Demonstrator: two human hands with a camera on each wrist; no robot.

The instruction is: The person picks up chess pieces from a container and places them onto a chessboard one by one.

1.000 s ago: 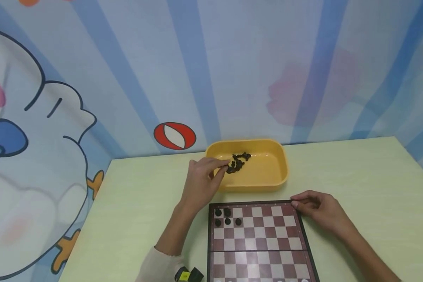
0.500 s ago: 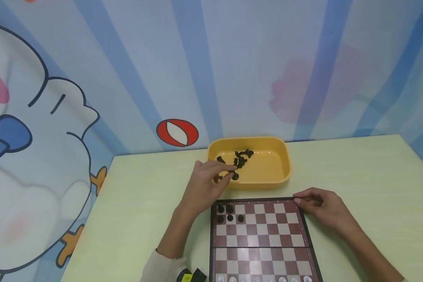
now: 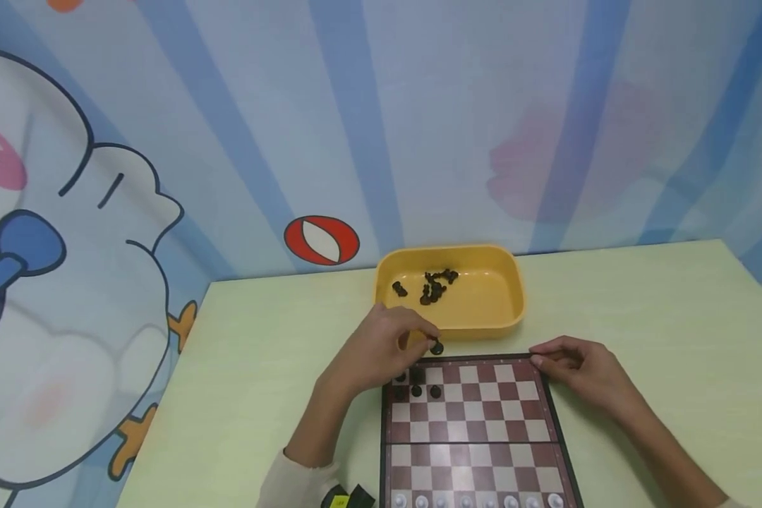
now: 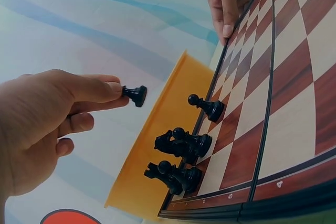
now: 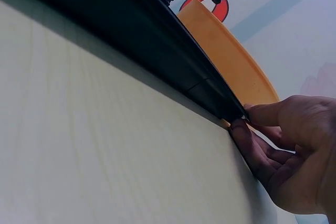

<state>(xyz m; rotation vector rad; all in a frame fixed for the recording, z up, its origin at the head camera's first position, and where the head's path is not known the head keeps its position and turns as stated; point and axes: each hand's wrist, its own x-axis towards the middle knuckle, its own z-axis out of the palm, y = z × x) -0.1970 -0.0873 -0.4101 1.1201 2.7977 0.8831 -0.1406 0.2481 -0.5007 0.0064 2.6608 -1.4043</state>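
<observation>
My left hand (image 3: 377,349) pinches a black chess piece (image 3: 437,348) by its top, between thumb and fingertips. Its round base shows in the left wrist view; the fingers cover its upper part. The piece hangs between the yellow tray (image 3: 482,332) and the chessboard (image 3: 460,455). At the board's far right corner, my right hand (image 3: 584,370) grips the edge between thumb and fingers, as the right wrist view also shows. Several black pieces stand at the board's far left, among them a pawn (image 4: 210,109), a knight (image 4: 167,142) and a rook (image 4: 157,174).
Several black pieces (image 3: 433,291) lie in the tray, beyond the board. White pieces (image 3: 511,502) line the board's near edge. Behind the pale table (image 3: 279,339) rises a blue cartoon-printed backdrop (image 3: 451,127).
My left hand has come out of the tray with a black chess piece and moved toward the board. The right hand stays at the board's corner.
</observation>
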